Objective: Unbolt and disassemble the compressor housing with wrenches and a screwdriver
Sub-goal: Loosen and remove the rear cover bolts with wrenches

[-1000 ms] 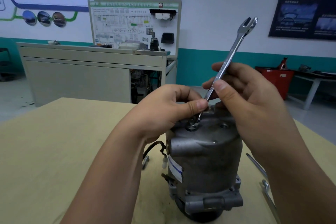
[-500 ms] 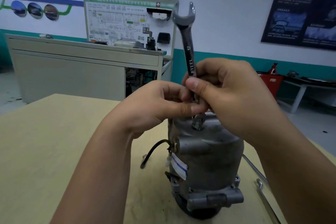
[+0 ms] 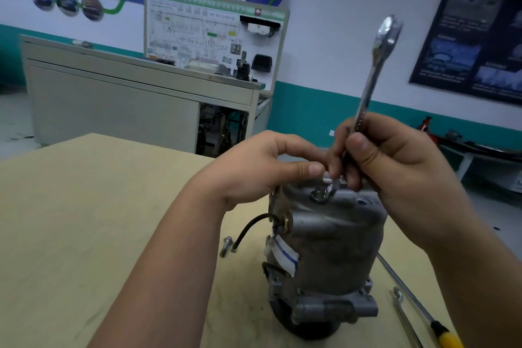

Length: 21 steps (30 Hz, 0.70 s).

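On table point(image 3: 84, 206), near-left of compressor: one loose bolt point(image 3: 226, 246), already out, lying by end of black cable point(image 3: 248, 227).

Next, left hand point(image 3: 254, 172): fingers curled, thumb tip and forefinger closing in at wrench's low end, just above top bolt. Pinching it or only steadying: cannot tell, w/ right fingers in the way.

Centre: compressor housing point(image 3: 333, 248), standing on end on table, in one piece, label point(image 3: 286, 258) on near-left side. On top face, top bolt point(image 3: 318, 195) seated, w/ wrench point(image 3: 370, 85) head set on it. Shank rising steeply, leaning a bit right, free end up in air.

Right hand point(image 3: 395, 172): clenched round shank low down, thumb pressed on near side.

Right of that bolt: open hole point(image 3: 362, 202) in top face, nothing in it.

Far right on table: screwdriver point(image 3: 415, 299), yellow handle, untouched, plus 2nd slim tool point(image 3: 402, 308) just beside.

Progress est.: early. At least one bolt out, one under the wrench, housing not yet split, screwdriver stage to come.
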Each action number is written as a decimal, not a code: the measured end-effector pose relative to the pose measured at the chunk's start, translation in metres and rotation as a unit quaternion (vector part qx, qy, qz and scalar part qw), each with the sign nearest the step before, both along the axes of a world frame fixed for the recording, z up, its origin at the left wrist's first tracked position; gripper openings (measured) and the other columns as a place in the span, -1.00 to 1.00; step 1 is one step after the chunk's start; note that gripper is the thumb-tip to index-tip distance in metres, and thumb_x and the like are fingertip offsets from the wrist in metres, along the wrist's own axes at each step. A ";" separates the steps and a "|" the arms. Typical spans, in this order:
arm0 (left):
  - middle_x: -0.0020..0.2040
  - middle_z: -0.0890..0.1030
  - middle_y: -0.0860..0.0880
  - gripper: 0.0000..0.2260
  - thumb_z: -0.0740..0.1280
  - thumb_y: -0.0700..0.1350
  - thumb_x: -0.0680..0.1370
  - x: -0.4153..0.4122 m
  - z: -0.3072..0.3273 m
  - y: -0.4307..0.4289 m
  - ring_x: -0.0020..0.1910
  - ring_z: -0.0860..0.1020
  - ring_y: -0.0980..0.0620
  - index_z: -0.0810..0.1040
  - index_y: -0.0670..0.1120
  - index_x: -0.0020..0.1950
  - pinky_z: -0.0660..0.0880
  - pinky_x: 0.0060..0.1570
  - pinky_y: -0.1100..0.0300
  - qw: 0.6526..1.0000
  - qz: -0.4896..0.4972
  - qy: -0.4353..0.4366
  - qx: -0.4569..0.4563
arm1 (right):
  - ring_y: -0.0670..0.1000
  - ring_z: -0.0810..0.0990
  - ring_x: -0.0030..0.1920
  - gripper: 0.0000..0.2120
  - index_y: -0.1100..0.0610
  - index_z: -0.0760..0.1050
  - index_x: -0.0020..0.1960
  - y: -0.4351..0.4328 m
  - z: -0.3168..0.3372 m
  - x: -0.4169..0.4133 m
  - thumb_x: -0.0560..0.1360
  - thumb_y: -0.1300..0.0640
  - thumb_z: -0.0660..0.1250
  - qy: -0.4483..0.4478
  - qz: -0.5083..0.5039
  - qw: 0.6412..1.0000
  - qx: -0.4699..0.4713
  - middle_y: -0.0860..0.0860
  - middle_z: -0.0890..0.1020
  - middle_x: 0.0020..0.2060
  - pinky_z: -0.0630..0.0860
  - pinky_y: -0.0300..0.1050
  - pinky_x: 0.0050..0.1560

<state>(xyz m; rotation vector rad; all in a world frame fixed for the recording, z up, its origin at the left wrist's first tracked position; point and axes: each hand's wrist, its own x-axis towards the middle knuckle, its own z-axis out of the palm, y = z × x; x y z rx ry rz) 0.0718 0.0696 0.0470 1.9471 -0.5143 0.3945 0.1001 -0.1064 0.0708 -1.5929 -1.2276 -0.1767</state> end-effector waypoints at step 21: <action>0.01 0.63 0.18 -0.82 0.23 -0.01 0.60 0.021 -0.012 -0.042 0.02 0.54 0.26 0.59 0.13 0.11 0.48 0.15 0.15 0.996 0.057 0.040 0.064 | -0.08 0.37 -0.45 -0.76 -0.01 0.36 0.00 -0.019 -0.004 0.012 0.53 -0.17 0.12 -0.067 -0.030 0.967 0.245 -0.11 0.51 -0.41 0.33 -0.29 -0.45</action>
